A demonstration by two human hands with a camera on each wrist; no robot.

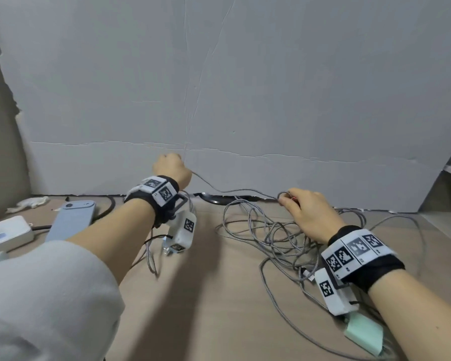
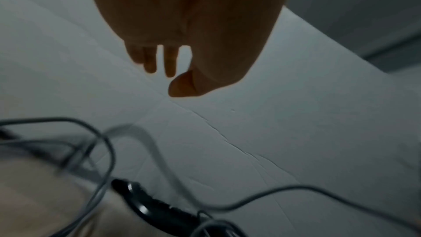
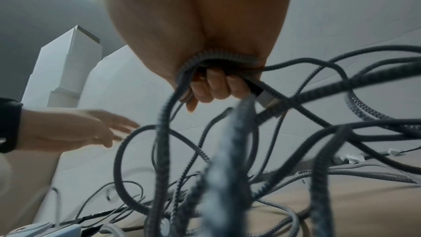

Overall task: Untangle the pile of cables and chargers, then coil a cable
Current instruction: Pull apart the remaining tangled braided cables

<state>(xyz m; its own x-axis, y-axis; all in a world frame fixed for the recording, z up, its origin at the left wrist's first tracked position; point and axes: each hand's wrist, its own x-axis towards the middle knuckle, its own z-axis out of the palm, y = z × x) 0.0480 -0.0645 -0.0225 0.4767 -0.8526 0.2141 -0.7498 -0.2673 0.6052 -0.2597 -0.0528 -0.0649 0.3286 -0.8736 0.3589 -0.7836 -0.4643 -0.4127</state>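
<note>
A tangle of grey braided cables lies on the tan table. My right hand hovers over its far side, fingers curled round a few loops of grey cable. A metal plug sticks out beside the fingers. One thin strand rises from that hand to the thumb side of my left hand, which is raised near the white board. Both wrist views show the left hand with straight fingers and no cable between them. A mint-green charger lies under my right forearm.
A creased white board walls off the back of the table. At the left stand a white power strip and a blue-grey device, with a thick black cable behind. Another grey cable hangs below my left wrist.
</note>
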